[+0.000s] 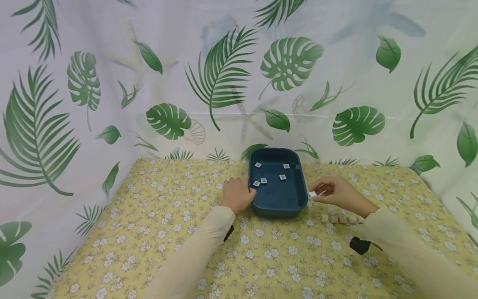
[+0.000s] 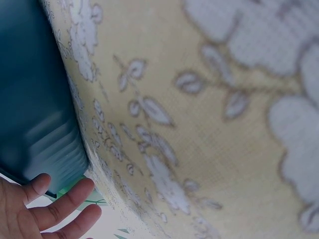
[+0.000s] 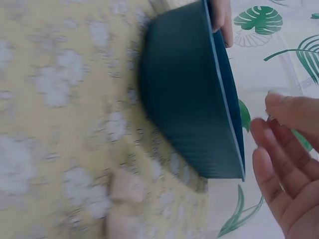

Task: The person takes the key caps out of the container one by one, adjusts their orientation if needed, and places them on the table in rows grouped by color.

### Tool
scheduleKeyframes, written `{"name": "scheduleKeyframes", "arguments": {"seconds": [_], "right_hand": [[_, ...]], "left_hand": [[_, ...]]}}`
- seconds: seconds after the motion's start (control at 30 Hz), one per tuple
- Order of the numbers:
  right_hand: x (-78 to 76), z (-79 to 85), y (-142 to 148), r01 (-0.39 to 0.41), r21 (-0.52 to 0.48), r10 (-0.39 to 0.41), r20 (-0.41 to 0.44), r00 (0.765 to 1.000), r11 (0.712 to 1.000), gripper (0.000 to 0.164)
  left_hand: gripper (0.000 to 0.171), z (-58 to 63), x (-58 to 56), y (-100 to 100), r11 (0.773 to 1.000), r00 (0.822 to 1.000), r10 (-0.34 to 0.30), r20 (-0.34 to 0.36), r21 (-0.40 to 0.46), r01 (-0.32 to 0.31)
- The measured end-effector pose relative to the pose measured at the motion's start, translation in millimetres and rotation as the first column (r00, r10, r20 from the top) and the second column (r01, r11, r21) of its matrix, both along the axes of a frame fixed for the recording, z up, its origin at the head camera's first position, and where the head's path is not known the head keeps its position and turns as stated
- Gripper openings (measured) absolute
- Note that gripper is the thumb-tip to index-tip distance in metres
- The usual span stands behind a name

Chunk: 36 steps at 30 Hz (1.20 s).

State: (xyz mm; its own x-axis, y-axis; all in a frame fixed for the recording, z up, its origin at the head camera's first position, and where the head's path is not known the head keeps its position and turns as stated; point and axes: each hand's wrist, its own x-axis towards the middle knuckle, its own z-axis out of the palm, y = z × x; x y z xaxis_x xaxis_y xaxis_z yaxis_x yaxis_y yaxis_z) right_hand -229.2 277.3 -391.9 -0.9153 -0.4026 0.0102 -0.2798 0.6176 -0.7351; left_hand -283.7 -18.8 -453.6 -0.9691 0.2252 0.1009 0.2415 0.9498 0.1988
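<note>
A dark blue plastic bin (image 1: 278, 214) stands on the table, with several small white tiles (image 1: 282, 177) bearing printed black marks lying inside it. My left hand (image 1: 237, 194) rests at its left rim, thumb over the edge. The left wrist view shows those fingers (image 2: 70, 201) spread and fairly straight outside the bin's wall. Just off the right rim, my right hand (image 1: 336, 193) pinches a small white tile (image 1: 312, 194) between thumb and fingertips. In the right wrist view the right hand (image 3: 291, 159) almost wholly hides that tile.
A row of several small pale wooden blocks (image 1: 343, 219) lies in front of the right hand, partly behind the sleeve. Yellow floral cloth (image 1: 157, 232) covers the table. A white curtain with green leaves (image 1: 224, 124) hangs right behind the bin.
</note>
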Motion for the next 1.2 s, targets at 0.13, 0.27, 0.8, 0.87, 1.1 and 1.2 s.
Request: {"name": "scheduleKeyframes", "arguments": {"seconds": [0.13,0.27,0.8,0.87,1.1,1.2], "right_hand": [[16.1,-4.7,9.9,0.035,0.04,-0.036,0.02,0.999,0.999,0.026],[28.3,-12.8,16.3,0.063,0.065,-0.065,0.033,0.997,0.996,0.022],[48.1,-51.8,16.5,0.029,0.063,-0.036,0.117,0.993,0.998,0.018],[49.4,-55.0,15.7,0.038,0.079,-0.046,0.109,0.993,0.996,0.017],[53.6,-59.5,16.4,0.06,0.1,-0.071,0.112,0.991,0.993,0.018],[54.1,-59.2,18.0,0.063,0.115,-0.075,0.11,0.991,0.991,0.019]], "left_hand": [[0.042,1.4,-0.6,-1.2,1.0,1.0,0.005,-0.002,-0.008,-0.005],[0.041,4.0,0.2,-2.6,1.0,1.0,0.008,0.003,-0.001,-0.008],[0.04,6.8,4.5,-1.1,1.0,1.0,0.007,0.023,0.007,-0.007],[0.04,6.8,5.0,-0.4,1.0,1.0,0.006,0.022,0.009,-0.006],[0.039,6.0,5.4,1.1,1.0,1.0,-0.003,0.008,0.01,0.003],[0.04,5.9,5.5,1.5,1.0,1.0,-0.004,0.007,0.003,0.004]]}}
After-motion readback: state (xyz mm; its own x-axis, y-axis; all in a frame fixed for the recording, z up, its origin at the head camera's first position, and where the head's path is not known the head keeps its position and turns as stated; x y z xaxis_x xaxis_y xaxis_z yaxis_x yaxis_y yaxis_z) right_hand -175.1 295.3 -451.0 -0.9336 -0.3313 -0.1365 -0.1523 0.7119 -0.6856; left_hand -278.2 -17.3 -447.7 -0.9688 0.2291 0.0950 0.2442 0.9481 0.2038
